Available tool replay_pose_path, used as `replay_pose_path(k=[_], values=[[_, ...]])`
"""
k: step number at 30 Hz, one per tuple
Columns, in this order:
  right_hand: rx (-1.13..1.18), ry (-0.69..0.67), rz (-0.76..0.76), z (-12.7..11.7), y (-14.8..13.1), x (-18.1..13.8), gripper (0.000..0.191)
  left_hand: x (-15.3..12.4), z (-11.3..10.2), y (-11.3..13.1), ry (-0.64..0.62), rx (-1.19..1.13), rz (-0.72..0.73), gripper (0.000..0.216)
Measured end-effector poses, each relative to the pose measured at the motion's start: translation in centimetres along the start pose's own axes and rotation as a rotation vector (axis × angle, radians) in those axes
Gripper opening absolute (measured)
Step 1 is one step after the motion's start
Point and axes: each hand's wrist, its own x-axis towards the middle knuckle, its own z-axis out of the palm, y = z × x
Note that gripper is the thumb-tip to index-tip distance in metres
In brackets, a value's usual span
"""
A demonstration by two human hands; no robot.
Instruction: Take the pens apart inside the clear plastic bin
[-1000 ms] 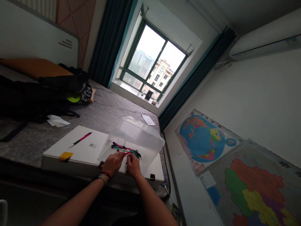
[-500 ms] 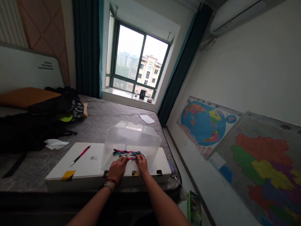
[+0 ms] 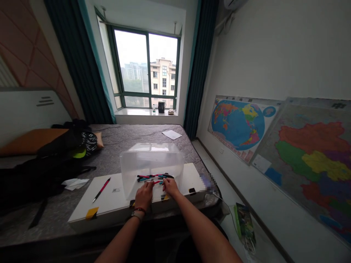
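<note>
My left hand is closed in a pinch at the front of a clear plastic box, which lies on its side with its opening facing me. Between its fingertips and those of my right hand runs a slim red pen, with a bit of teal close to the right fingers. My right hand is pinched shut too, its fingertips partly hidden. Just behind the hands, inside the box, lies a heap of red, teal, black and white pens or pen parts. A red and black pen rests on the white board to the left.
The box stands on a white flat case with yellow and black tape tabs, on a grey mattress. Crumpled tissue and a black bag lie left. A white sheet lies behind; a cable hangs right.
The view has tilted and shifted, so the box and case appear turned and slightly to the right. Both hands keep their pinch at the box's opening.
</note>
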Motion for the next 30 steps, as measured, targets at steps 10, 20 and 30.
replay_pose_path(k=[10, 20, 30], values=[[0.0, -0.041, 0.04, 0.2, 0.3, 0.8, 0.043, 1.4, -0.7, 0.1, -0.135, 0.068, 0.066, 0.036], [0.213, -0.062, 0.211, -0.3, -0.5, 0.9, 0.049, 4.1, -3.0, 1.9, -0.18, 0.029, 0.255, 0.035], [0.288, -0.028, 0.21, -0.3, 0.2, 1.4, 0.044, 6.5, -4.4, 2.6, -0.123, 0.002, 0.208, 0.033]])
